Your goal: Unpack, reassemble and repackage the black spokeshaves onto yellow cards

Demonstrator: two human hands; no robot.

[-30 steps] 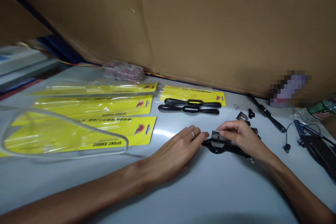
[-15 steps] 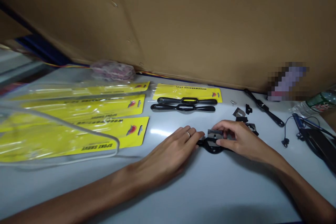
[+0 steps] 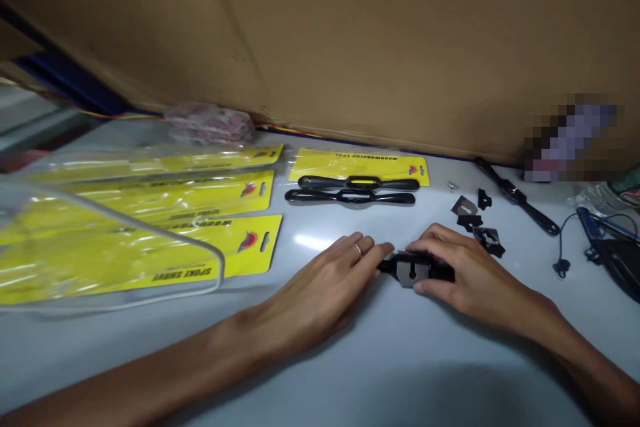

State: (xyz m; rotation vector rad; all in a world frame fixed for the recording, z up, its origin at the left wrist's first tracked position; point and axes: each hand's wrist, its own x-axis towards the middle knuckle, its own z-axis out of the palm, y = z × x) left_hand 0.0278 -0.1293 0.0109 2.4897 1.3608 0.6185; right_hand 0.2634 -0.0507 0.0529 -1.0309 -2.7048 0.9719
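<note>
My left hand (image 3: 333,273), with a ring on one finger, is closed around the left handle of a black spokeshave (image 3: 419,258) low over the table. At the tool's middle, my right hand (image 3: 467,267) pinches a grey slotted blade (image 3: 404,273) flat against the body, thumb on its near edge and fingers on the far side. The right handle is partly hidden by that hand. Just beyond it lie loose blades (image 3: 465,205) and black cap pieces (image 3: 485,199), with small screws (image 3: 453,185) further back.
Two black spokeshave bodies (image 3: 350,197) lie by a yellow card (image 3: 360,163). Another spokeshave body (image 3: 517,195) rests back right, near earphones (image 3: 561,269). Yellow packages (image 3: 250,240) fill the left side, with a grey bent rod (image 3: 150,227) over them. A cardboard wall (image 3: 375,47) stands behind.
The blade, earlier raised at the body's far side, now lies flat across the spokeshave's middle. My right hand has shifted slightly right; my left hand keeps its hold. The view has shifted slightly.
</note>
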